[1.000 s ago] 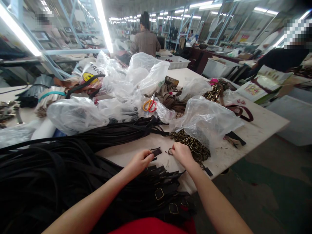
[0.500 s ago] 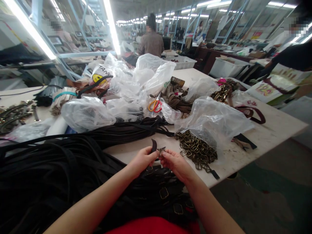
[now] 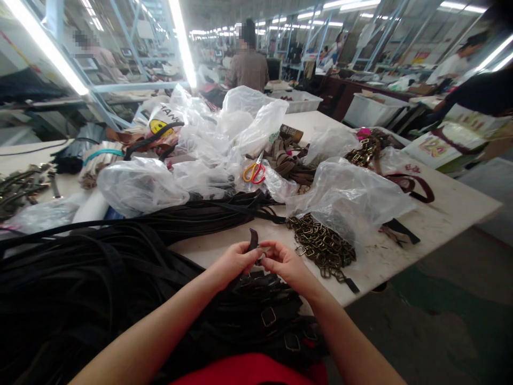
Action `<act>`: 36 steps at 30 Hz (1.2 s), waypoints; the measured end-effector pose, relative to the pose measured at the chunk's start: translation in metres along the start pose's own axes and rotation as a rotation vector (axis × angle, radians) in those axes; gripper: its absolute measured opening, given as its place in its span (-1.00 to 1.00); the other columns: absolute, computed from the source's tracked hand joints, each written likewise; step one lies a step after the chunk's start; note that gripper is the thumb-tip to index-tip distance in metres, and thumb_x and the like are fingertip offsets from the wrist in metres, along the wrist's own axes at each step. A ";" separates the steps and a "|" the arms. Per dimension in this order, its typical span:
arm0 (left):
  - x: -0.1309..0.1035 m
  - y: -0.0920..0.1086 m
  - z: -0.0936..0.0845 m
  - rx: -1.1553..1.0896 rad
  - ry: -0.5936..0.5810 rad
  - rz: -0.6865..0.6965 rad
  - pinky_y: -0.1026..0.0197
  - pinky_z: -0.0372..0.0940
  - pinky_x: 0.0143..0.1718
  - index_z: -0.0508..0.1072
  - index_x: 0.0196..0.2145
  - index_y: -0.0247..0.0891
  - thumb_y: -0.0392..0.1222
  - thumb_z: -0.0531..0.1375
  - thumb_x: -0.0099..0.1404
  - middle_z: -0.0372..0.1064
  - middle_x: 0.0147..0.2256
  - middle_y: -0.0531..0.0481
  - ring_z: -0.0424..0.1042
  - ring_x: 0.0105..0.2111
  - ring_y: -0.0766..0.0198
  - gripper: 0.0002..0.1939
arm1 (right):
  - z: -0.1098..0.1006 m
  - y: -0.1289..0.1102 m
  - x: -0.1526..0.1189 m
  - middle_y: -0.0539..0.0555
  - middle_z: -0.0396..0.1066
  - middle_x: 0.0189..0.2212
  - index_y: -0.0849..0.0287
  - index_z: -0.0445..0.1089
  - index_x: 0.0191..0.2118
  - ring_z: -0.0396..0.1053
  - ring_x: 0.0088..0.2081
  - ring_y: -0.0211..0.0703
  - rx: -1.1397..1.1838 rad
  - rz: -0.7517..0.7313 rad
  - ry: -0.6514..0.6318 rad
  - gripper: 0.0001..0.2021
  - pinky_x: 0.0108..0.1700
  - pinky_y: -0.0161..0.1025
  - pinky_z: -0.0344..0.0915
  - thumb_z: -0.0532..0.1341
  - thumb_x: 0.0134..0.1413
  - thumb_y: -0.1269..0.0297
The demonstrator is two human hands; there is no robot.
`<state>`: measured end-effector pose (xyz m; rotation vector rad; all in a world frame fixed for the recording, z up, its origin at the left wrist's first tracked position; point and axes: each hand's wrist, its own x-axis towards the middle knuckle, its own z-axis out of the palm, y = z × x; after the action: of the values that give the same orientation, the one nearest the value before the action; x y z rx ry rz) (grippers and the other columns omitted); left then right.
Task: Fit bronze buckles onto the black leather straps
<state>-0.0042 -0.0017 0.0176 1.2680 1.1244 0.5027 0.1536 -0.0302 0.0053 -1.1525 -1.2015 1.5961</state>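
Two sets of fingers come together: the left hand [image 3: 236, 261] pinches a dark strap [image 3: 253, 239], the right hand [image 3: 286, 264] grips a mostly hidden buckle [image 3: 263, 256] beside it. On the worktop [image 3: 452, 206], heaped buckles [image 3: 325, 243] lie at three o'clock, black straps [image 3: 100, 291] at nine, scissors [image 3: 254, 174] at twelve.

Red cloth below, bare arms and hands above.
The red garment [image 3: 248, 370] shows as a rounded swell of plain, solid-coloured cloth along the lower edge, bright in the middle and deeper toward its right side (whether it is a shirt or an apron, so small a part does not tell). The left forearm [image 3: 160, 318] and the right forearm [image 3: 347, 321] are bare for the whole length in view, smooth in outline, broad low down and tapering to narrower wrists. The left hand [image 3: 237, 260] and the right hand [image 3: 287, 264] are bare too; their nails are too small to make out.
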 end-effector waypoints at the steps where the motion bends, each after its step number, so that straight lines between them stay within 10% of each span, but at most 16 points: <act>1: 0.000 0.000 0.000 -0.006 -0.010 0.011 0.38 -0.10 -0.67 0.35 -0.39 -0.33 0.09 0.10 0.09 0.06 -0.69 0.18 0.01 -0.70 0.48 -0.62 | 0.001 0.001 -0.001 -0.11 0.23 -0.54 0.12 0.25 -0.11 0.19 -0.51 -0.36 -0.003 -0.019 0.004 -0.61 -0.47 -0.37 0.12 0.24 -0.14 0.23; 8: -0.001 0.000 0.003 -0.022 -0.065 0.067 0.39 -0.05 -0.65 0.34 -0.40 -0.33 0.06 0.10 0.11 0.10 -0.66 0.17 0.03 -0.68 0.49 -0.66 | 0.005 0.005 0.000 -0.03 0.33 -0.51 0.18 0.34 -0.21 0.25 -0.50 -0.32 0.121 -0.069 0.248 -0.70 -0.39 -0.30 0.22 0.22 -0.11 0.18; 20: 0.002 -0.004 0.007 0.128 0.033 0.022 0.41 0.02 -0.68 0.35 -0.35 -0.33 -0.08 0.09 0.09 0.13 -0.61 0.15 0.07 -0.67 0.47 -0.74 | 0.005 0.012 -0.003 -0.04 0.36 -0.50 0.18 0.39 -0.24 0.24 -0.50 -0.35 0.032 -0.063 0.243 -0.74 -0.44 -0.36 0.21 0.24 -0.14 0.25; 28: 0.005 -0.004 0.000 0.258 0.008 0.149 0.37 0.07 -0.58 0.33 -0.38 -0.33 0.12 -0.14 0.22 0.15 -0.61 0.12 0.14 -0.61 0.41 -0.54 | 0.000 0.013 0.003 -0.07 0.39 -0.51 0.19 0.37 -0.38 0.28 -0.57 -0.46 0.691 0.111 0.348 -0.78 -0.49 -0.49 0.29 0.33 -0.28 0.41; 36: 0.014 -0.015 -0.003 0.391 0.042 0.110 0.36 -0.07 -0.64 0.32 -0.52 -0.31 0.14 -0.10 0.19 0.05 -0.68 0.17 0.05 -0.66 0.43 -0.53 | 0.000 0.003 -0.003 -0.03 0.39 -0.50 0.26 0.36 -0.38 0.32 -0.55 -0.45 0.967 0.164 0.169 -0.84 -0.48 -0.51 0.35 0.27 -0.20 0.52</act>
<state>-0.0051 0.0067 -0.0013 1.6717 1.2316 0.4035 0.1541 -0.0335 0.0028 -0.7128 -0.1325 1.8209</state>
